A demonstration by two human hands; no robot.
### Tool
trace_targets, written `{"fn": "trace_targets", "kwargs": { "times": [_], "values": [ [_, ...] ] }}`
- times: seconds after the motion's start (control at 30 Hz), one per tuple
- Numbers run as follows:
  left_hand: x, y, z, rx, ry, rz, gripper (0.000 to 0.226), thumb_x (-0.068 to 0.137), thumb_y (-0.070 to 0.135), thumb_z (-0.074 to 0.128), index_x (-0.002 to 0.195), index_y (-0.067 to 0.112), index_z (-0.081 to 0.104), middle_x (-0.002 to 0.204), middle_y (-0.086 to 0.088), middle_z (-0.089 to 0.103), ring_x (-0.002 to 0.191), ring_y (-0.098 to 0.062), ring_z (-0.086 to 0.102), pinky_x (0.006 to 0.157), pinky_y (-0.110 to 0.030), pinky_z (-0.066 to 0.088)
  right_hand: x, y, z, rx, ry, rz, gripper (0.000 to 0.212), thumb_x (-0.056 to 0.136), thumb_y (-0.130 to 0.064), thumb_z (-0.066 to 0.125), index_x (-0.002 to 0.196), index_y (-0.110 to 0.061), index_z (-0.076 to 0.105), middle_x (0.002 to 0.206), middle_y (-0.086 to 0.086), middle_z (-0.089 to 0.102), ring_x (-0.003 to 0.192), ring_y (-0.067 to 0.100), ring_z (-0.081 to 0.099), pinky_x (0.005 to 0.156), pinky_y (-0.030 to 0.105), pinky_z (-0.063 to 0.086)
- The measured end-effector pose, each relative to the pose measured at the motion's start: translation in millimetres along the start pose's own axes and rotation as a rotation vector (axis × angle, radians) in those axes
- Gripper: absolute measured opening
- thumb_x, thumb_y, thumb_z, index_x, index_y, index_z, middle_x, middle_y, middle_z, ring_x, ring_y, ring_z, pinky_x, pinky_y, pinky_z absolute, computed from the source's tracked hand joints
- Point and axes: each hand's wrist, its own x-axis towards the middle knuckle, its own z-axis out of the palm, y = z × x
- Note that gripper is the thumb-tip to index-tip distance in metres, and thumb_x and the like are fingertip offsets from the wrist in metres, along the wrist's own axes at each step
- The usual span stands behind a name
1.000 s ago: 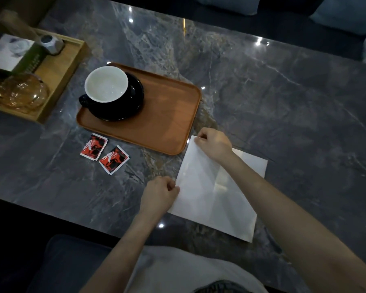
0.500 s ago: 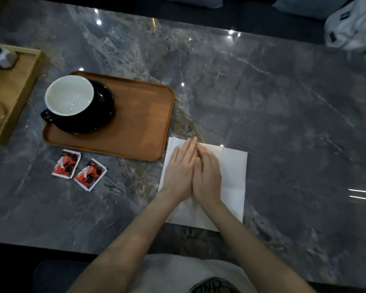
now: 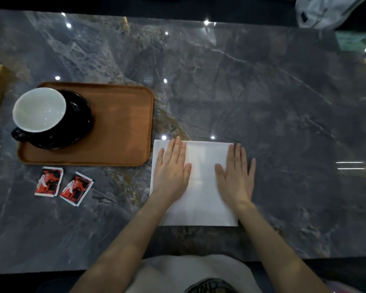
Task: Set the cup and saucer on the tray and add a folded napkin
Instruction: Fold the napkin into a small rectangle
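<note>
Both hands lie flat with fingers straight on the white napkin point(image 3: 201, 182): the left hand point(image 3: 171, 170) presses its left side, the right hand point(image 3: 235, 174) its right edge (the little finger spills onto the marble desk point(image 3: 262, 92)). The napkin sits just beside the wooden tray point(image 3: 118, 127), which carries the cup point(image 3: 39, 109) on its black saucer point(image 3: 80, 121).

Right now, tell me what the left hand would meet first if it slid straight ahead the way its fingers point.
Probably nothing: the left hand lies flat on the napkin, fingers pointing past the wooden tray's right corner onto bare marble table.
</note>
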Motion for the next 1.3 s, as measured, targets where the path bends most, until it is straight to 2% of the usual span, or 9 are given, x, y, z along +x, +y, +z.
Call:
{"fn": "trace_targets", "kwargs": {
  "times": [0.13,0.27,0.33,0.53,0.73,0.9,1.07,1.2,1.3],
  "values": [
    [0.2,1.3,-1.7,0.001,0.004,-0.004,0.057,0.091,0.033,0.025,0.141,0.005,0.03,0.149,-0.012,0.033,0.138,-0.025,0.029,0.11,-0.046,0.014,-15.1,-15.8,-2.4,0.003,0.055,-0.02,0.063,0.089,-0.045,-0.008,0.143,-0.012,-0.011,0.154,0.003,-0.013,0.144,0.016,-0.008,0.113,0.04,-0.017],
    [0.0,0.7,-1.6,0.019,0.012,0.004,0.055,0.091,0.031,0.026,0.138,0.004,0.036,0.146,-0.014,0.039,0.135,-0.026,0.036,0.109,-0.046,0.025,-49.3,-55.9,11.4,0.074,0.06,-0.294,0.055,0.096,-0.036,0.017,0.143,-0.008,0.025,0.151,0.009,0.03,0.142,0.019,0.018,0.113,0.04,0.002],
    [0.3,0.1,-1.3,0.027,0.005,0.014,0.056,0.091,0.032,0.026,0.138,0.004,0.036,0.146,-0.014,0.039,0.135,-0.026,0.036,0.109,-0.047,0.024,-56.3,-51.1,16.8,0.052,0.008,-0.302,0.057,0.097,-0.039,0.011,0.142,-0.009,0.029,0.149,0.009,0.036,0.14,0.018,0.018,0.113,0.04,0.003],
    [-0.1,1.0,-5.2,-0.013,0.0,0.031,0.059,0.092,0.034,0.018,0.144,0.006,0.022,0.153,-0.011,0.022,0.142,-0.024,0.02,0.112,-0.041,0.004,-68.5,13.9,20.4,0.037,0.037,-0.199,0.07,0.093,-0.053,0.005,0.145,-0.009,0.02,0.153,0.005,0.02,0.141,0.014,0.012,0.113,0.038,-0.003],
    [-33.2,9.7,-15.0,0.045,0.006,0.312,0.052,0.098,0.03,0.014,0.139,0.006,0.034,0.147,-0.011,0.036,0.138,-0.022,0.027,0.112,-0.041,0.01,-82.1,14.4,8.3,0.045,0.07,-0.181,0.067,0.096,-0.045,0.005,0.141,-0.003,0.03,0.148,0.014,0.037,0.141,0.021,0.02,0.113,0.038,0.0],
    [-86.4,14.2,-1.8,0.095,-0.111,0.223,0.061,0.097,0.035,0.004,0.137,0.004,0.038,0.145,-0.013,0.04,0.135,-0.025,0.035,0.109,-0.042,0.019,-98.0,-8.1,16.4,-0.017,0.012,-0.362,0.065,0.097,-0.043,0.003,0.14,-0.007,0.035,0.147,0.01,0.04,0.137,0.021,0.033,0.111,0.042,0.012],
    [-99.9,-2.4,-0.8,0.1,-0.129,0.199,0.059,0.097,0.041,0.007,0.142,0.011,0.032,0.149,-0.012,0.032,0.139,-0.022,0.021,0.11,-0.04,0.015,-95.0,9.3,26.5,0.011,0.039,-0.329,0.069,0.095,-0.052,0.011,0.141,-0.006,0.033,0.149,0.013,0.036,0.139,0.021,0.023,0.114,0.042,0.007],
    [-105.8,-20.6,-6.8,0.088,-0.103,0.143,0.06,0.096,0.044,0.009,0.142,0.011,0.029,0.151,-0.013,0.028,0.14,-0.024,0.021,0.111,-0.039,0.01,-94.6,32.3,25.5,0.006,0.022,-0.278,0.07,0.094,-0.053,0.01,0.145,-0.006,0.021,0.153,0.008,0.023,0.142,0.02,0.02,0.113,0.04,0.001],
    [-110.6,-26.4,-10.5,0.122,-0.066,0.117,0.06,0.095,0.043,0.017,0.138,0.006,0.035,0.147,-0.017,0.035,0.136,-0.028,0.032,0.109,-0.042,0.019,-93.9,40.5,25.9,0.036,0.065,-0.306,0.064,0.096,-0.048,0.015,0.144,-0.006,0.025,0.151,0.007,0.029,0.14,0.02,0.024,0.113,0.038,-0.002]
  ]
}}
